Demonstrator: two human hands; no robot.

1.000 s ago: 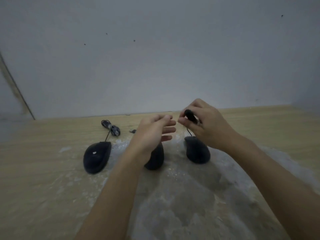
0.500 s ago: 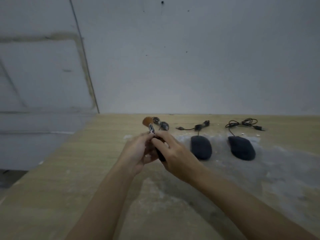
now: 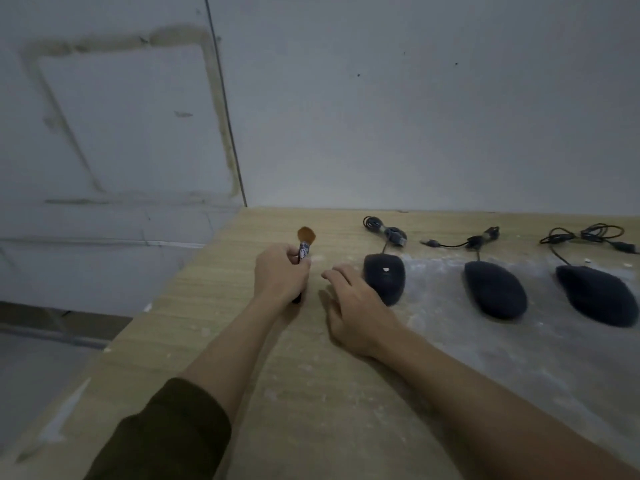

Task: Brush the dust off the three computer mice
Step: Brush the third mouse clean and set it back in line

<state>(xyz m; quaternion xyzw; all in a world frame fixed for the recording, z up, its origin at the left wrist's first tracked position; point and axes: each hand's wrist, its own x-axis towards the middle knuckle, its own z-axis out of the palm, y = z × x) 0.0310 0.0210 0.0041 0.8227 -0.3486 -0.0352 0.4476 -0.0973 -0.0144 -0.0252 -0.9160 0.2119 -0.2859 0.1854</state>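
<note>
Three dark computer mice lie in a row on a dusty wooden table (image 3: 214, 334): the left mouse (image 3: 385, 278), the middle mouse (image 3: 495, 289) and the right mouse (image 3: 597, 294). Each has a coiled cable behind it. My left hand (image 3: 280, 275) is shut on a small brush (image 3: 304, 242) with orange-brown bristles pointing away from me, left of the mice. My right hand (image 3: 356, 306) lies open on the table, fingers spread, just left of the left mouse and beside it.
White dust covers the table around and in front of the mice (image 3: 519, 358). The left table edge (image 3: 162, 292) drops to the floor. A grey wall (image 3: 415, 116) stands right behind the cables.
The brush has passed from my right hand to my left. My hands have come apart, and the right one has gone down flat beside the left mouse. The view has swung left.
</note>
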